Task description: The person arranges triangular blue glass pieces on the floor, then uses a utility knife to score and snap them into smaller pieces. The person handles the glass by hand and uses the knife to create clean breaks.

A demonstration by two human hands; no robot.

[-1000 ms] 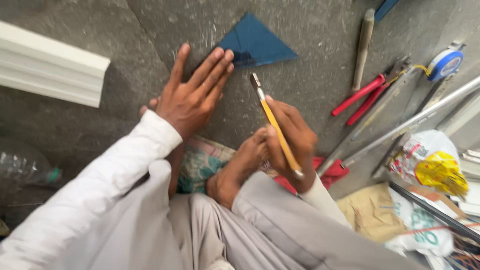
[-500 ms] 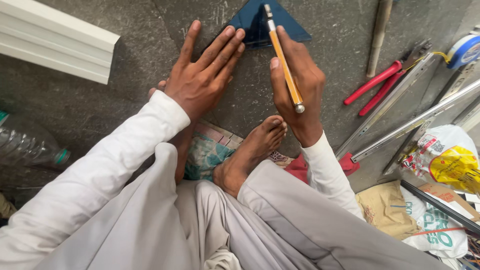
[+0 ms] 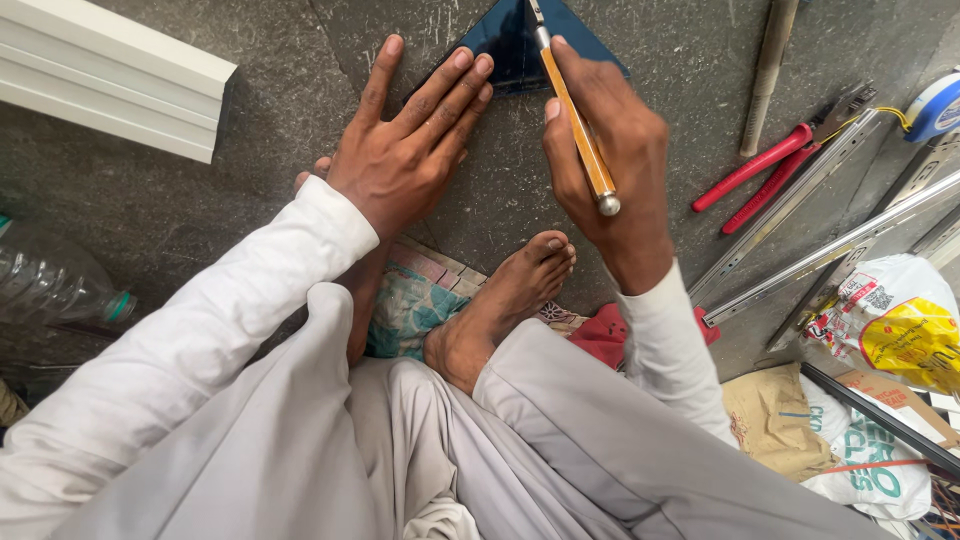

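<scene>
A dark blue triangular piece of glass point(image 3: 505, 50) lies on the grey stone floor point(image 3: 260, 180) at the top middle. My left hand point(image 3: 405, 150) lies flat, fingers spread, with the fingertips pressing on the glass's lower left corner. My right hand point(image 3: 605, 150) grips a slim tool with a yellow wooden handle and a metal end point(image 3: 575, 120), like a glass cutter; its tip rests on the glass near the top edge of view. I sit on the floor with bare feet point(image 3: 500, 300) on a patterned cloth point(image 3: 415, 300).
A white moulded profile point(image 3: 110, 75) lies at the top left, a clear plastic bottle point(image 3: 55, 285) at the left. Right of my hand lie red-handled pliers point(image 3: 755, 175), metal rails point(image 3: 830, 200), a wooden handle point(image 3: 770, 70), a tape roll point(image 3: 935, 105) and plastic bags point(image 3: 890, 330).
My right hand has moved up from near my feet to the glass, bringing the tool's tip onto it. My left hand has slid forward onto the glass corner. The view has moved closer.
</scene>
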